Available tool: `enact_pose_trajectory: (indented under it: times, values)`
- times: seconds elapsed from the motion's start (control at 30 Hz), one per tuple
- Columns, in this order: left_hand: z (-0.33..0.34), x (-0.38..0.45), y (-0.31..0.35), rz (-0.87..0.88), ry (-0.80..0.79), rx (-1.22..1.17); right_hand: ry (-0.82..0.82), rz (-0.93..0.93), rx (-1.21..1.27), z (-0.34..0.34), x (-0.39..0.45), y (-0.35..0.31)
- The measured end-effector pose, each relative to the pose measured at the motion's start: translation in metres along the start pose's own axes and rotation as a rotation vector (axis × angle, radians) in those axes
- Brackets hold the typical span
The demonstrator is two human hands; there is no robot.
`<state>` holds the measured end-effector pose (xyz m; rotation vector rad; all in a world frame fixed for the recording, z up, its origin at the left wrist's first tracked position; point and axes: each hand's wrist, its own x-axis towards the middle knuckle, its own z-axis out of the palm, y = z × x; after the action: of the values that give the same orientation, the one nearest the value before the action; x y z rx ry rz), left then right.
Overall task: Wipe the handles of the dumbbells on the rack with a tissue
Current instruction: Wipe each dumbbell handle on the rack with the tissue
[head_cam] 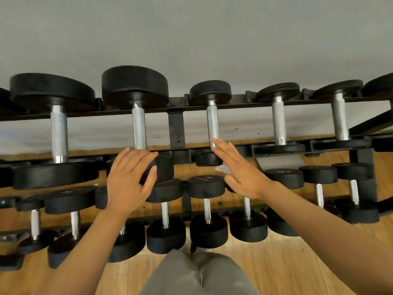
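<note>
Now, handle in question: the knurled handle (213, 124) of the third dumbbell along the upper tier of the rack (176, 128), running near-vertically in the head view, from the far head down to the near head (208, 159).
Direction from the hands: straight ahead and slightly up from the right hand (240, 173); up and to the right of the left hand (129, 179).
Nearer hand: the right, by a clear margin; its fingertips (215, 142) lie at the lower end of that handle, touching or just short of it, I cannot tell which.
Right hand state: fingers stretched out straight, with the tissue (223, 169) showing as a pale scrap under the palm, seemingly tucked by the thumb.
Left hand state: fingers curled over the near head (161, 169) of the neighbouring dumbbell, thumb against its face, probably steadying it.
Neighbouring handle: the one above the left hand (139, 126) runs parallel, well apart from the tissue.
Judged next move: a wrap of the tissue round the handle and a stroke along its length, away from the body.
</note>
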<state>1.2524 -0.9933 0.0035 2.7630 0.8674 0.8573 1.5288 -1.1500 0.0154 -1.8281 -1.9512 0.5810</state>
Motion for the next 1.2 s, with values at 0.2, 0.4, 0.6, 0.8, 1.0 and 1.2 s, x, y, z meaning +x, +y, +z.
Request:
enact_pose_trajectory:
  times: [0.2,0.4,0.6,0.8,1.0,1.2]
  values:
    - [-0.002,0.001,0.001,0.013,-0.004,-0.013,0.082,0.084,0.107,-0.005,-0.006,0.011]
    - [0.000,0.002,0.001,-0.016,-0.030,0.023,0.382,0.005,-0.005,0.010,-0.009,0.029]
    - [0.000,0.002,0.006,-0.068,-0.022,0.060,0.234,-0.367,-0.122,0.000,-0.006,0.060]
    - [0.001,0.003,0.010,-0.116,-0.010,0.094,0.215,-0.511,-0.194,0.003,0.027,0.052]
    - [0.001,0.004,0.012,-0.126,-0.012,0.107,0.224,-0.480,-0.238,0.000,0.038,0.035]
    - [0.001,0.004,0.012,-0.130,-0.014,0.120,0.280,-0.455,-0.203,-0.010,0.020,0.048]
